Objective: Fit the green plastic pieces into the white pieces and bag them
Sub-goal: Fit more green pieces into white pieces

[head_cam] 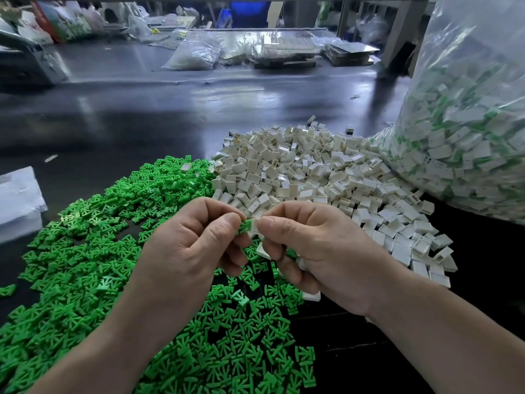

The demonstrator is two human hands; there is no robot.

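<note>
Over the green pile point(241, 351), the left hand point(187, 245) pinches a green piece point(245, 226). The right hand point(318, 251) pinches a white piece point(253, 225). The two pieces touch. Line them up straight, then push gently. Behind sit the white pile point(312, 172) and the bag point(468, 137).

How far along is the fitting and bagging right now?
Done: the clear bag at right holds many joined green-and-white pieces. In hand: the left hand pinches a green piece against the white piece pinched by the right hand. Left: two big loose heaps, the green pile and the white pile, lie unassembled.
</note>
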